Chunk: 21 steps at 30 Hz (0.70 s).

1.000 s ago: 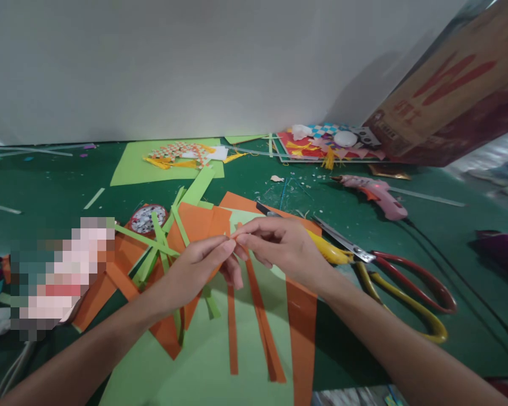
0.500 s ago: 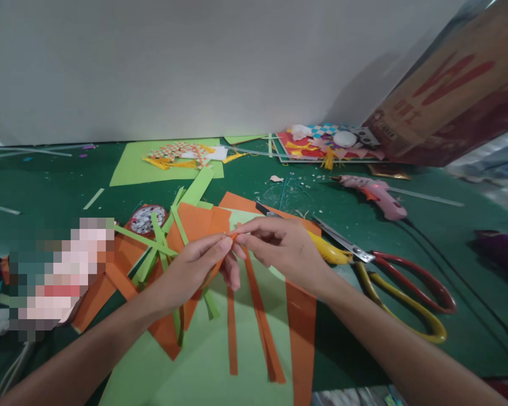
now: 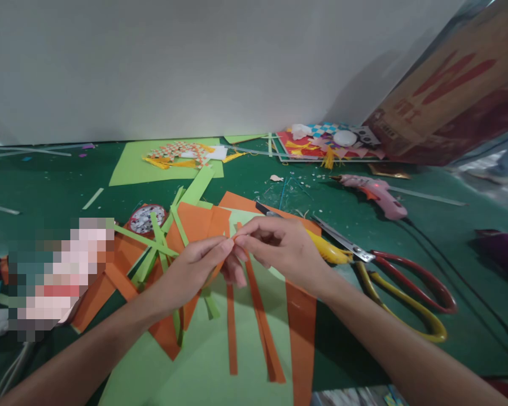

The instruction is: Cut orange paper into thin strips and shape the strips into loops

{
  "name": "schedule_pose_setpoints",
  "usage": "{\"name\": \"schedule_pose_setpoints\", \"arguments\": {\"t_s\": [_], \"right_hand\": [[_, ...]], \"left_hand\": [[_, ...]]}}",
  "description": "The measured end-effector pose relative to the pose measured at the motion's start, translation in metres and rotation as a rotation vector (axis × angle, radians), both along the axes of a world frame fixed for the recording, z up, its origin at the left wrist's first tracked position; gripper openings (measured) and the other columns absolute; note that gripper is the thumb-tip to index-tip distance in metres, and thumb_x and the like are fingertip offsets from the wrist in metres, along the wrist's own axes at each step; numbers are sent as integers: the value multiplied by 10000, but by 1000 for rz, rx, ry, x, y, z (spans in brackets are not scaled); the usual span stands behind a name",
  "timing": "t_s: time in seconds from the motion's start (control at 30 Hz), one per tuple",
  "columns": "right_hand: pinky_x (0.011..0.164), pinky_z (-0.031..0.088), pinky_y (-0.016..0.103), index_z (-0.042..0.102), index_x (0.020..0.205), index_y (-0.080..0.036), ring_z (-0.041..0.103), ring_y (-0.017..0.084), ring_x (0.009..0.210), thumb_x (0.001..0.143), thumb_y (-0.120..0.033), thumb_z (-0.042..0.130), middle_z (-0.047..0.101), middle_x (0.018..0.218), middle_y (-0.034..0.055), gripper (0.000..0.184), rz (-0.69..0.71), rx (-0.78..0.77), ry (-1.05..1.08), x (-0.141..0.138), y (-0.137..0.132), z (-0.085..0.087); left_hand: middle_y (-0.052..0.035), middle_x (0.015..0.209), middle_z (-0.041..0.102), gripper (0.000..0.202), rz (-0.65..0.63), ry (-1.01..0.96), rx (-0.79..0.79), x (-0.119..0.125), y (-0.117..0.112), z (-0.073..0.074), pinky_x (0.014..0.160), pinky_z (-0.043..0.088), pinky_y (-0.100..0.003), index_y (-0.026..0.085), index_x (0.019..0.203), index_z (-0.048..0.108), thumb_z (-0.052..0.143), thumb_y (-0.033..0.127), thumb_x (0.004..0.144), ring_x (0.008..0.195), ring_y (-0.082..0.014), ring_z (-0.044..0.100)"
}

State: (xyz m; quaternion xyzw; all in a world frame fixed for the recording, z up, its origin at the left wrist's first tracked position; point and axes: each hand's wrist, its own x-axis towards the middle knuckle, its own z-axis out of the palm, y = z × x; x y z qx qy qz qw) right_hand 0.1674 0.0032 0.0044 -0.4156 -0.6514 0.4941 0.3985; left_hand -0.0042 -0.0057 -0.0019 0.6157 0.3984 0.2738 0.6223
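Thumb and fingers of my left hand [image 3: 201,262] pinch an orange paper strip [image 3: 215,273], part of which hangs under the palm. My right hand [image 3: 281,242] meets it fingertip to fingertip and grips the same strip, which curves in a tiny bend between them; most of it is hidden. Below lie a light green sheet [image 3: 195,372] and loose orange strips [image 3: 258,304]. Left of my hands is a pile of green strips [image 3: 163,254] over orange paper pieces [image 3: 165,332]. Large scissors [image 3: 362,254] with red and yellow handles rest right of my right hand, blades partly open.
A pink glue gun [image 3: 375,194] with a cord lies at the right, its light red. Behind stand a brown paper bag [image 3: 452,96] and a pale wall [image 3: 173,67]. A woven paper craft [image 3: 180,155] sits on green paper. A pixelated object [image 3: 63,276] is at left.
My fingertips have shifted slightly and come closer together, leaving less of the orange strip visible between them. Other things lie as before.
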Motion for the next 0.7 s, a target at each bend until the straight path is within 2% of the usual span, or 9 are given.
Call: {"name": "schedule_pose_setpoints", "arguments": {"t_s": [0.13,0.23,0.33,0.43,0.53,0.6,0.7], "right_hand": [[423,309,198,583,665,-154,431,60,445,791,-229,548,546,521,-32,151,7,-23,-20,1,-1,1],[476,370,198,573,653,-156,514,78,515,788,-210,544,597,573,-9,148,29,-32,-49,2,-1,1],[483,376,199,561,647,-161,505,74,512,794,-221,539,606,580,-8,161,50,-20,-76,1,-1,0],[467,354,199,539,634,-167,467,67,484,797,-216,526,588,553,-15,171,66,-20,-87,0,0,0],[456,339,203,535,662,-169,445,62,461,808,-222,525,557,538,-28,156,82,-51,-39,-1,1,0],[433,313,208,534,677,-173,394,57,424,813,-264,540,494,502,-53,164,44,-66,-3,0,2,1],[423,281,219,537,641,-175,334,62,414,818,-356,551,393,456,-69,253,-40,-69,-24,2,3,1]], "left_hand": [[-30,752,694,343,59,163,198,2,-3,3,761,461,-259,178,747,652,391,311,927,777,-171,641],[-5,687,664,310,85,264,339,3,-5,3,699,454,-238,185,687,628,420,269,899,715,-158,630],[-1,677,664,314,71,298,399,3,-5,3,629,433,-225,179,664,619,425,260,897,643,-138,608],[-1,680,679,315,41,320,378,2,-5,3,584,415,-220,174,698,649,417,252,896,596,-126,593],[-10,694,697,333,46,281,308,2,-5,4,640,437,-236,177,721,683,409,254,895,641,-143,615],[-16,707,697,346,119,227,229,0,-4,3,708,450,-249,185,718,697,418,281,898,693,-156,625],[-18,762,683,322,313,108,141,-2,0,-1,783,445,-259,204,773,725,455,332,894,764,-164,603]]}}
